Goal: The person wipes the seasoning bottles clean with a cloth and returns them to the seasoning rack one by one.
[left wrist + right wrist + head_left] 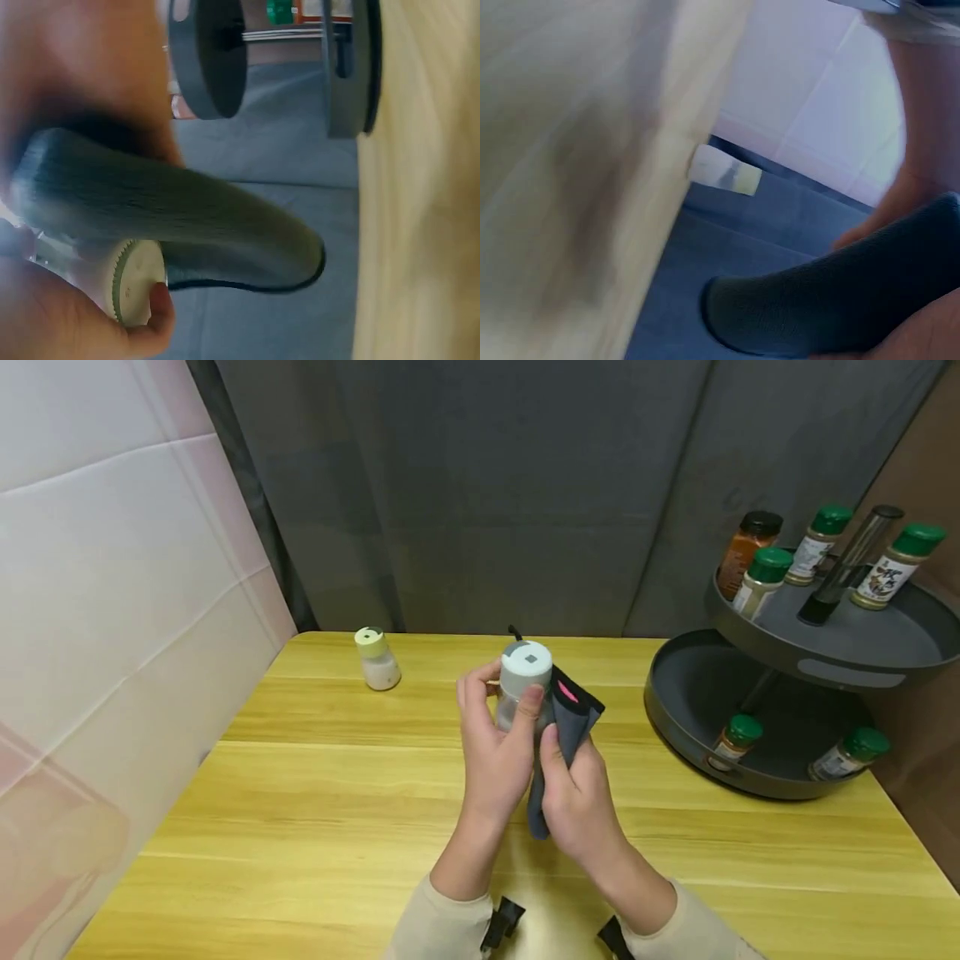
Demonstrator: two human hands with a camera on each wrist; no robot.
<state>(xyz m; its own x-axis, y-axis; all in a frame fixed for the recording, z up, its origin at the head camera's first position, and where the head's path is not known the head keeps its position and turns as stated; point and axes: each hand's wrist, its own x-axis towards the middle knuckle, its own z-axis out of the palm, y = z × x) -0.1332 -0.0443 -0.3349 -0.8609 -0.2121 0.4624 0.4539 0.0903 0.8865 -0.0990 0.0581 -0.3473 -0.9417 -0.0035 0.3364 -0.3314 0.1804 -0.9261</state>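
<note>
My left hand (493,756) grips a small clear jar with a white lid (526,667), thumb in front and fingers round the far side. Beside it, my right hand (583,802) pinches a dark grey cloth (573,722) with a black edge and a pink patch. The cloth lies against the jar's right side, and one end hangs below the hands. Both jar and cloth are held above the wooden table (315,827). In the left wrist view the cloth (187,202) covers part of the jar. From the right wrist the folded cloth (825,300) hides most of the jar.
A similar jar with a yellowish lid and whitish contents (380,668) stands at the table's back left. On the right is a two-tier dark grey rack (675,727) with several spice bottles, mostly green-capped. A grey curtain (487,493) hangs behind the table.
</note>
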